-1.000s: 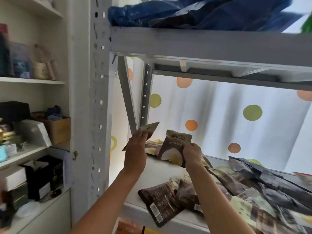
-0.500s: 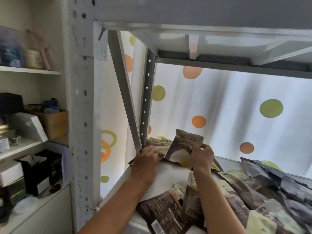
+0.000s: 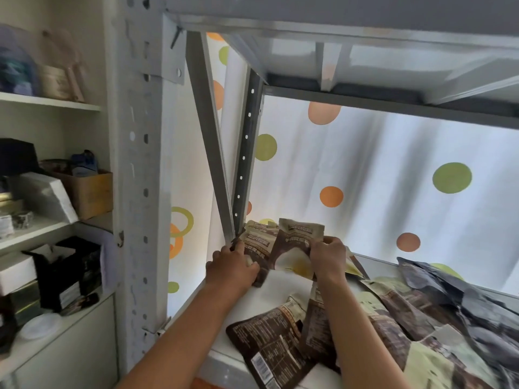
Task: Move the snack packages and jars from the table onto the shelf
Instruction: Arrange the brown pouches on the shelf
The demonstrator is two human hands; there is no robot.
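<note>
The left hand [image 3: 233,266] lies knuckles-up on the white shelf [image 3: 283,287], its fingers curled over the lower edge of a brown snack pouch [image 3: 257,248] that leans into the back left corner; the grip itself is hidden under the hand, so it looks like a pinch rather than a flat press. Just at its 3 o'clock, the right hand [image 3: 327,255] pinches the right edge of a second pouch [image 3: 295,248], brown with a pale top band and a white-and-yellow picture, held upright and overlapping the first. Another pouch top [image 3: 259,226] peeks out behind them at 12 o'clock, against the perforated steel post [image 3: 247,155].

At 6 o'clock from the hands, a dark pouch [image 3: 269,343] lies back-up at the shelf's front edge, barcode showing. From 4 o'clock outward a loose heap of pouches [image 3: 421,327] covers the right of the shelf. Behind hangs a white curtain [image 3: 365,178] with green and orange dots. Far off at 9 o'clock, a cupboard [image 3: 56,226] holds boxes.
</note>
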